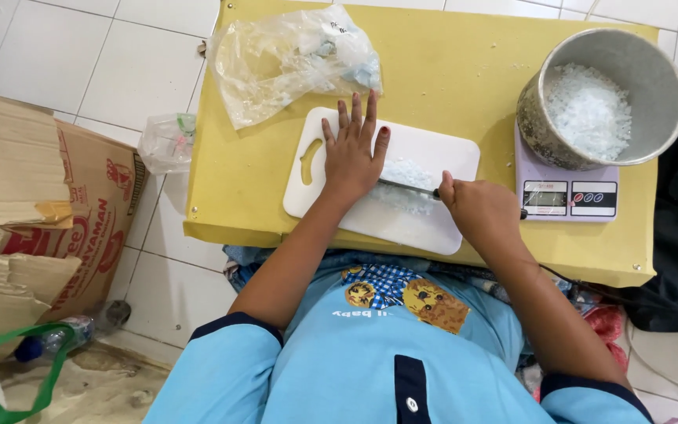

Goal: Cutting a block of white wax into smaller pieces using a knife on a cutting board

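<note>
- Your left hand [352, 153] lies flat, fingers spread, on the white cutting board [433, 149], pressing the knife blade [407, 187].
- Your right hand [476, 208] grips the knife handle, blade across pale bluish pieces [406, 171].
- A metal pot [653, 86] of similar pieces sits on the scale [566, 196].
- A clear plastic bag [276, 63] lies on the yellow table [449, 71].

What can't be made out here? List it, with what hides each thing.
- Knife blade: head view, mostly under the flat left hand.
- Knife handle: inside the closed right hand.
- Scale platform: covered by the metal pot.
- Scale display: too small.
- Plastic bag contents: blurred by crinkled film.
</note>
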